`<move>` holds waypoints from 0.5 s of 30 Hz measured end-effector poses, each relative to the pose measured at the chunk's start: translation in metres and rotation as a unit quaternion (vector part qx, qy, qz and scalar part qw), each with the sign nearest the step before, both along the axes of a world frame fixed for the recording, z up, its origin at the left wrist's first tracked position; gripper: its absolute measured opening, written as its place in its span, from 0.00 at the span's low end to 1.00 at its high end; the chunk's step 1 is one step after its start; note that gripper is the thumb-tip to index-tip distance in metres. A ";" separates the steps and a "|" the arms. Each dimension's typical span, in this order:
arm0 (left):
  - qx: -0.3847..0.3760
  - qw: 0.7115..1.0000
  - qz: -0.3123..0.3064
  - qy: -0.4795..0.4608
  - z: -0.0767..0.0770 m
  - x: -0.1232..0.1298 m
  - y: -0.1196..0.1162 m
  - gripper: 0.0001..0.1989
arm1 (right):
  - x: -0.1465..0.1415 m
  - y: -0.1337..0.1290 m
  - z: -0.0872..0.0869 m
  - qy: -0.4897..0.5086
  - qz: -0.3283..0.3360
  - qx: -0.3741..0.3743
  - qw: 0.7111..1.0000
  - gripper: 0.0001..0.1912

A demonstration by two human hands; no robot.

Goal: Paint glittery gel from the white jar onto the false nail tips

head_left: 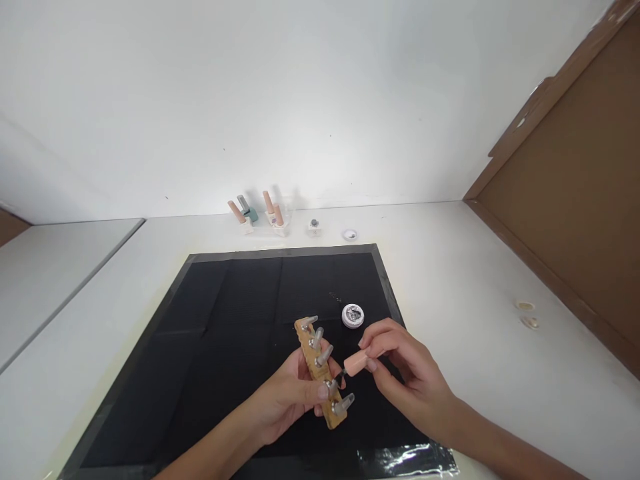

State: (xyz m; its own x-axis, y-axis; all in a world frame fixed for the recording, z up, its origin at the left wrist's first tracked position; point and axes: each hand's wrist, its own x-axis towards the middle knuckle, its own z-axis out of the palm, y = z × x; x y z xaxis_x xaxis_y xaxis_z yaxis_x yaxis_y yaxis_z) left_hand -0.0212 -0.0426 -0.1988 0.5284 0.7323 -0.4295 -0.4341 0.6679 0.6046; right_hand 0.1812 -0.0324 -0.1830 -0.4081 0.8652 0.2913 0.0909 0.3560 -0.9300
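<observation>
My left hand (pixel 287 400) is closed around a yellowish-brown nail tip stand (pixel 310 353) that carries several clear false nails on metal studs. The thumb presses by one of the lower nails. In my right hand (pixel 405 370) is a nail polish brush (pixel 356 363) with a peach cap, pinched between thumb and fingers. Its dark bristle end is at a lower false nail near my left thumb; whether it touches is too small to tell. A small round pot (pixel 353 316) with silvery contents sits just beyond my right hand.
Under my hands lies a black mat (pixel 240 320) with taped edges. Several nail polish bottles (pixel 246 225) stand near the wall, beside a small clear jar (pixel 314 228) and a white lid (pixel 351 235). Two small round items (pixel 525 306) lie at right, by a brown board (pixel 575 193).
</observation>
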 end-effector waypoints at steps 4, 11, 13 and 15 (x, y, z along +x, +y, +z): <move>-0.006 1.000 0.002 0.017 0.002 0.001 0.000 0.28 | 0.000 0.000 0.000 0.003 -0.004 0.001 1.000 0.11; -0.012 0.999 0.002 0.049 0.001 0.000 -0.001 0.30 | -0.002 0.000 -0.002 0.040 -0.021 -0.030 0.999 0.09; -0.014 0.998 0.002 0.056 0.001 0.000 -0.001 0.31 | -0.003 0.000 -0.002 0.067 -0.022 -0.047 0.996 0.08; -0.019 0.998 0.000 0.059 0.001 0.000 -0.001 0.31 | -0.004 0.002 -0.001 0.096 -0.020 -0.071 0.993 0.07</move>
State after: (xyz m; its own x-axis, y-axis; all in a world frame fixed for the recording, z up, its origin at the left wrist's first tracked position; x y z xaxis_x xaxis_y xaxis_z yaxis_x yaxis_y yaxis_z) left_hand -0.0213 -0.0435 -0.1981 0.4726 0.7139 -0.5167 -0.3602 0.6916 0.6260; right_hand 0.1772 -0.0307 -0.1843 -0.3209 0.9175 0.2348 -0.0809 0.2204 -0.9720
